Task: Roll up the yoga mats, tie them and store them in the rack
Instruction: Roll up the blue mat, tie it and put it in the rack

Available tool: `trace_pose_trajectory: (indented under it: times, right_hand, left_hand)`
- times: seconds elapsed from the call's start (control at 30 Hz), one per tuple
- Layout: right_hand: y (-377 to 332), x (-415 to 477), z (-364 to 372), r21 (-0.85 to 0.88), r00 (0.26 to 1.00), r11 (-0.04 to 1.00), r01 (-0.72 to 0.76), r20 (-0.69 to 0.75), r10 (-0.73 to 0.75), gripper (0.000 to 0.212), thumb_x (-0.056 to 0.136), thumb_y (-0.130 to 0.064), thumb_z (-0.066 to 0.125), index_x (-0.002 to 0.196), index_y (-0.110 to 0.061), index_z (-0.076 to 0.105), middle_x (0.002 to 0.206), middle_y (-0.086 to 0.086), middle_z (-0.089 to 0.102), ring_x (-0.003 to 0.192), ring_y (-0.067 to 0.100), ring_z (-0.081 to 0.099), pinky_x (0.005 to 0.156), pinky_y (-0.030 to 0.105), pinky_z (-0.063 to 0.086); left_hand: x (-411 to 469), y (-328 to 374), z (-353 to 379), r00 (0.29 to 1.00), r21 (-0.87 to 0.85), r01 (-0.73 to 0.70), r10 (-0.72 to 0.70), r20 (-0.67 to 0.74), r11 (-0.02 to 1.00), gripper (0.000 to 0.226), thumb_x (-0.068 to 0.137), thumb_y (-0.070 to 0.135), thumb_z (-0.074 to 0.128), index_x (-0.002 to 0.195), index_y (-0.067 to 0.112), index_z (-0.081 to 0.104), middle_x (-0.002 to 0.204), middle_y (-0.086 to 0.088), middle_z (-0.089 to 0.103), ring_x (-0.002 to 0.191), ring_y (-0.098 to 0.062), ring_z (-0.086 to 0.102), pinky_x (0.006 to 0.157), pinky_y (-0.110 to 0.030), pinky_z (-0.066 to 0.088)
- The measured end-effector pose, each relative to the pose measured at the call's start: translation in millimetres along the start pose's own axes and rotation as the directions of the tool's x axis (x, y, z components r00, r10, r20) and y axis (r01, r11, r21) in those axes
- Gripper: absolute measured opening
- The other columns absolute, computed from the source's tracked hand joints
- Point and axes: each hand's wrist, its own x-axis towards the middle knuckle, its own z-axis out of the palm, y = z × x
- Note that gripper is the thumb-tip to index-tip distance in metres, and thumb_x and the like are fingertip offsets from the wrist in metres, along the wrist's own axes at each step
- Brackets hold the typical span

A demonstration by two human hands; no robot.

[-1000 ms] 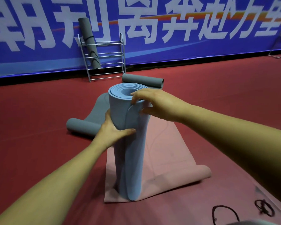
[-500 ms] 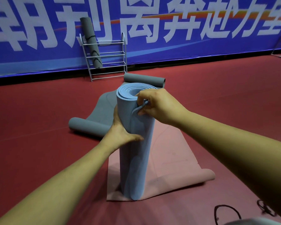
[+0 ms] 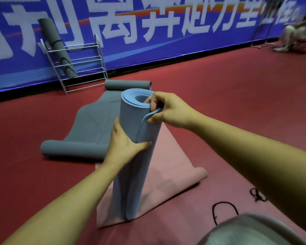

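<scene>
Right hand [image 3: 168,110] now pinches blue mat [image 3: 131,174] edge — rack [image 3: 81,46] holds grey roll [image 3: 57,48].

One blue mat [image 3: 136,156], rolled with its outer edge loose at the top, stands upright well in front of the rack [image 3: 83,68], on a pink mat [image 3: 170,165] lying flat, its end farthest from the rack curled. A grey mat [image 3: 95,124], both ends rolled, lies nearer the rack. A dark grey roll [image 3: 57,48], cord-tied, leans in the rack's left side.

The blue yoga mat [image 3: 134,183] looks matt, finely textured foam below the grip, the pink mat [image 3: 170,165] beneath smooth and matt, the rack [image 3: 85,70] beyond shiny wire metal.
</scene>
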Motion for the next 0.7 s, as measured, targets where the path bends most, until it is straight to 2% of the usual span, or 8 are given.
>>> trace_pose_trajectory:
  times: [0.13,0.2,0.3,0.4,0.47,0.53,0.6,0.7]
  right_hand:
    - [45.3,-15.6,-44.1,0.010,0.981,0.985,-0.169,-0.090,0.170,0.049,0.056,-0.021,0.089,0.091,-0.023,0.056,0.114,0.013,0.064,0.098,0.015,0.058,0.087,0.041,0.052]
    - [74.9,-29.4,-61.5,-0.024,0.942,0.960,-0.279,-0.201,0.268,0.064,0.058,-0.032,0.094,0.109,-0.022,0.057,0.121,0.009,0.058,0.112,0.015,0.054,0.090,0.031,0.046]
    - [129.8,-61.5,-73.1,0.158,0.832,0.887,-0.435,-0.305,0.462,0.077,0.066,-0.042,0.090,0.129,-0.022,0.051,0.127,0.004,0.053,0.118,0.014,0.052,0.090,0.026,0.042]
    - [203.4,-100.3,-72.6,0.415,0.714,0.724,-0.551,-0.215,0.666,0.075,0.071,-0.037,0.088,0.133,-0.021,0.048,0.125,0.013,0.060,0.109,0.018,0.062,0.087,0.036,0.052]
    - [253.0,-129.3,-67.4,0.481,0.624,0.620,-0.620,-0.178,0.761,0.064,0.073,-0.030,0.087,0.125,-0.019,0.053,0.121,0.020,0.063,0.100,0.020,0.062,0.082,0.038,0.052]
    - [296.3,-160.7,-55.7,0.415,0.536,0.540,-0.732,-0.140,0.833,0.052,0.075,-0.026,0.086,0.117,-0.013,0.059,0.108,0.016,0.066,0.090,0.020,0.059,0.073,0.032,0.047]
    - [336.9,-194.3,-38.8,0.245,0.460,0.473,-0.846,-0.112,0.881,0.051,0.075,-0.026,0.086,0.116,-0.007,0.063,0.104,0.012,0.066,0.085,0.019,0.056,0.067,0.026,0.044]
    - [380.1,-240.3,-4.6,-0.039,0.365,0.363,-0.931,-0.054,0.929,0.061,0.075,-0.030,0.085,0.124,-0.005,0.058,0.113,0.011,0.061,0.098,0.023,0.058,0.079,0.027,0.044]
  left_hand:
    - [9.6,27.2,49.7,0.999,0.119,-0.053,0.051,0.019,0.992,0.128,0.050,0.050,0.089,0.148,0.021,0.012,0.147,-0.009,0.032,0.135,-0.031,0.035,0.108,-0.048,0.038]
    - [15.8,38.1,75.2,0.997,0.187,-0.077,0.073,0.027,0.979,0.129,0.052,0.049,0.088,0.149,0.013,0.011,0.146,-0.014,0.031,0.133,-0.037,0.033,0.108,-0.048,0.036]
    - [23.2,50.3,113.3,0.993,0.269,-0.114,0.106,0.044,0.956,0.130,0.052,0.053,0.087,0.149,0.009,0.013,0.140,-0.017,0.036,0.129,-0.039,0.036,0.105,-0.049,0.036]
    - [21.9,62.3,154.2,0.989,0.358,-0.148,0.133,0.068,0.922,0.129,0.051,0.057,0.085,0.148,0.009,0.016,0.135,-0.016,0.040,0.125,-0.038,0.040,0.101,-0.050,0.038]
    - [19.0,66.3,182.1,0.980,0.399,-0.199,0.172,0.103,0.895,0.129,0.050,0.059,0.084,0.148,0.009,0.018,0.131,-0.015,0.042,0.121,-0.037,0.042,0.098,-0.049,0.039]
    - [16.2,66.9,208.5,0.967,0.421,-0.252,0.207,0.151,0.871,0.128,0.049,0.060,0.083,0.148,0.010,0.018,0.130,-0.014,0.043,0.118,-0.036,0.043,0.095,-0.048,0.040]
    - [12.1,66.4,232.1,0.953,0.433,-0.293,0.224,0.202,0.852,0.128,0.049,0.061,0.082,0.148,0.011,0.017,0.130,-0.012,0.042,0.118,-0.034,0.043,0.093,-0.047,0.040]
    - [5.9,65.3,261.2,0.928,0.444,-0.351,0.246,0.278,0.824,0.129,0.050,0.061,0.082,0.149,0.013,0.015,0.132,-0.011,0.040,0.119,-0.033,0.041,0.093,-0.048,0.040]
